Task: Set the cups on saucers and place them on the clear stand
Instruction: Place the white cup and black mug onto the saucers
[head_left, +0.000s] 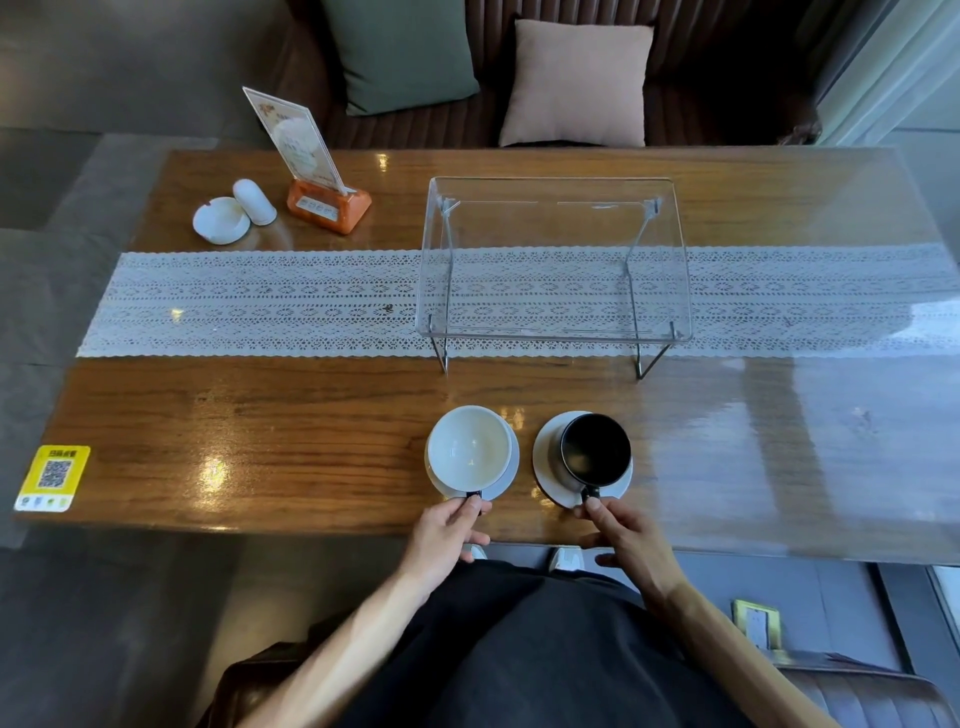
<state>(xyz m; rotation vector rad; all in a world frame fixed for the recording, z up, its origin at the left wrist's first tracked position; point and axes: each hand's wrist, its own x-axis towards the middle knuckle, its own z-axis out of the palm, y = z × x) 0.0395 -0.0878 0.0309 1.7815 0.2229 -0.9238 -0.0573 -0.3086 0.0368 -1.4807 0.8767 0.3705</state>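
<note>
From the head camera, a glossy wooden table (260, 415) carries two cups at its near edge, each sitting on a saucer. The round white ceramic cup (469, 445) rests on a pale round saucer (511, 470), and the left hand (447, 530) pinches its dark handle between thumb and curled fingers. Just beside it, the round black cup (596, 450) stands on a second white saucer (545, 467); the right hand (628, 540) closes its thumb and forefinger on that cup's handle, the other fingers loosely bent. Farther back, well apart from both cups, the clear acrylic stand (556, 332) straddles a white lace runner (260, 301), its top bare. At the far left are a white ashtray (221, 220), a white rounded shaker (254, 201) and an orange-based menu holder (328, 205).
</note>
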